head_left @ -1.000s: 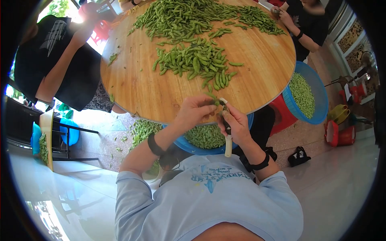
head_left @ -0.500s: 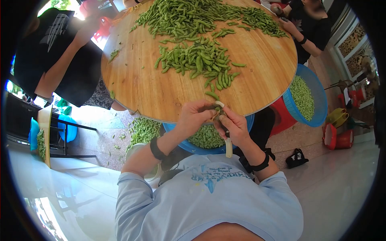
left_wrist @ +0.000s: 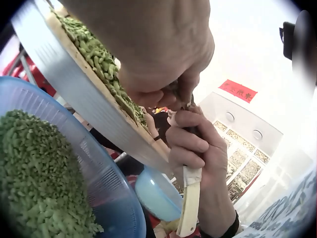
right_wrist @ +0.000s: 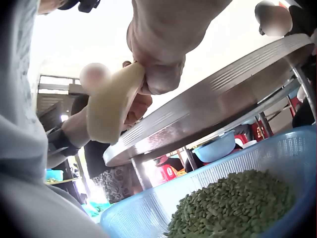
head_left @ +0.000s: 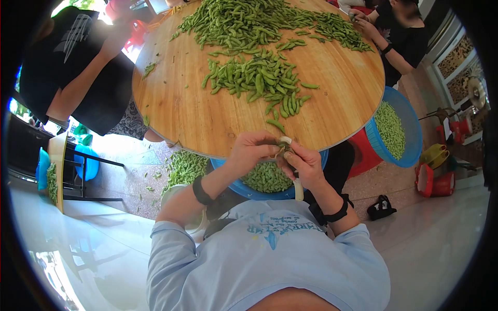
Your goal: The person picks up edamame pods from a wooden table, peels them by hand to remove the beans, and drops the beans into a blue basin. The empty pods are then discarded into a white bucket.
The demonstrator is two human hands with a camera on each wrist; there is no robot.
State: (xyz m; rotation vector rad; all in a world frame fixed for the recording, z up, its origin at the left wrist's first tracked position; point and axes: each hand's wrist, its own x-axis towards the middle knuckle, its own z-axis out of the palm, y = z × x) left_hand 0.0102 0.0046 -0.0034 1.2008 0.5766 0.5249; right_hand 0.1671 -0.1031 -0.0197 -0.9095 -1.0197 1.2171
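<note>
Over the near table edge, both hands meet at the fingertips. My left hand (head_left: 252, 151) pinches a soybean pod, mostly covered by the fingers. Curled fingers of my right hand (head_left: 306, 165) grip a tool with a cream handle (left_wrist: 190, 206), which points down toward the shirt. Its working end is hidden between the hands. A pale wrapping (head_left: 285, 140) shows on a right fingertip. Just beyond them, a single green pod (head_left: 276, 125) lies on the round wooden table (head_left: 332, 111). Below the hands, a blue basket (right_wrist: 148, 206) holds shelled green beans (right_wrist: 233, 203).
A small heap of pods (head_left: 254, 75) lies in front of a larger pile (head_left: 233, 26). Another blue basket of beans (head_left: 412, 124) stands at the right. Pods and husks (head_left: 184, 168) cover floor at the left. Other people sit around the table.
My hands have drawn closer together, and the dark part of the tool seen earlier is now covered. The head view has shifted slightly. A person at the right keeps both hands at the table edge.
</note>
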